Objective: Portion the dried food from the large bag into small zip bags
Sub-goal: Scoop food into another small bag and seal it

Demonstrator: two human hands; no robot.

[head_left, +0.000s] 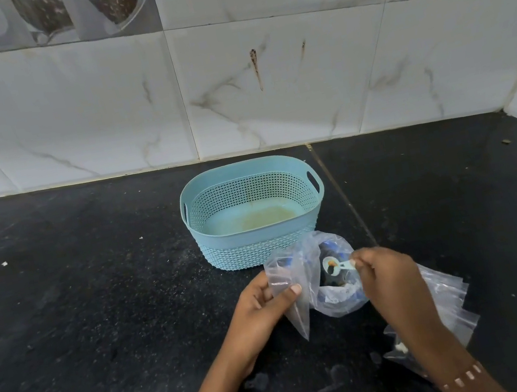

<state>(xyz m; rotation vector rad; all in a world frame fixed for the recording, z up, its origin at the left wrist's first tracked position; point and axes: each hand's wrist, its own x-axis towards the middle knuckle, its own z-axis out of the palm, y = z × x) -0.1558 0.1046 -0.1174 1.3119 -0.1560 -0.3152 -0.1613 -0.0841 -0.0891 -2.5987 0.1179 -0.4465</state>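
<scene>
Large bag [339, 299]: clear plastic, mouth open and facing up, sitting on the black counter [97, 310] just in front of the basket, between the two hands; dark dried food [331, 281] lies inside it.
Small zip bag [288, 294]: clear, held up at the left side of the large bag, touching it; its lower end tapers to a point hanging toward the counter.
Left hand [262, 305]: grips the small zip bag, thumb pressed across the front of the plastic and fingers curled behind it.
Right hand [386, 273]: fingertips pinch the handle of a small pale scoop, the wrist above the stack of spare bags.
Scoop [335, 266]: small and pale, its round bowl inside the mouth of the large bag, holding a bit of dark and orange-brown food; handle points right into the fingers.
Spare zip bags [456, 306]: a fanned stack of clear bags lying flat on the counter to the right, partly hidden under the right forearm.
Basket [259, 247]: light blue woven-pattern plastic, oval, with side handle slots, standing upright behind the large bag; a yellowish stain marks its floor.
Wall [263, 74]: white marble-look tiles with brown streaks, rising behind the counter.
Wrist band [462, 377]: dark with pale rectangles, on the right wrist.
</scene>
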